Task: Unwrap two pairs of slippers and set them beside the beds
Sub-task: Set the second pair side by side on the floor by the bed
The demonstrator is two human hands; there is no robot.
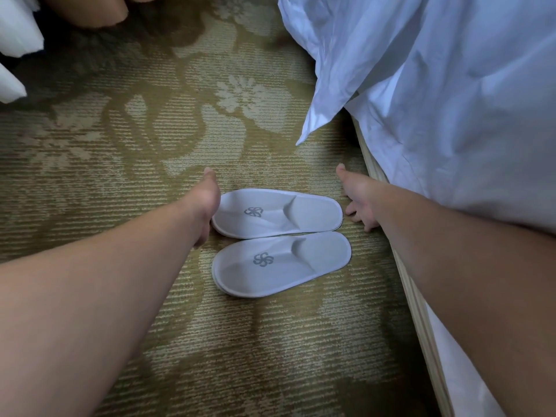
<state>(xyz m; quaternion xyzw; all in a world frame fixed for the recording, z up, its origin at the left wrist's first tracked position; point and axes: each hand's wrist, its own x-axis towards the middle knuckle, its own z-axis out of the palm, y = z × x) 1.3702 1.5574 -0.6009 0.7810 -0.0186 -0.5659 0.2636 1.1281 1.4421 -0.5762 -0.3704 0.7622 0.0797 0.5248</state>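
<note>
Underfoot and filling most of the view, patterned olive carpet [120, 176] with pale flowers, darker and blurred toward the lower edge. At the right, a bed [421, 311], only its striped side edge showing, the rest buried under a crumpled white duvet [451, 100] that spills over it with one corner hanging down almost to the carpet; cut off by the top and right borders. Reaching in from the bottom corners, two bare forearms, the right one lying along the bed's side. At top left, folds of white cloth [18, 25], cropped by the border and impossible to identify, and beside them a tan rounded shape [96, 10], too cut off to name. Between the hands, flat on the carpet just beside the bed, a pair of white slippers, unwrapped, side by side and touching: far slipper [310, 215] and near slipper [301, 260], each with a grey pinwheel logo, toes left, open heels toward the bed. Left hand [207, 203] edge-on against the far slipper's toe, thumb raised, fingers hidden behind the hand, so grip cannot be told. Right hand [355, 200] just off the far slipper's heel, thumb up, fingers loosely curled down onto the carpet, holding nothing.
</note>
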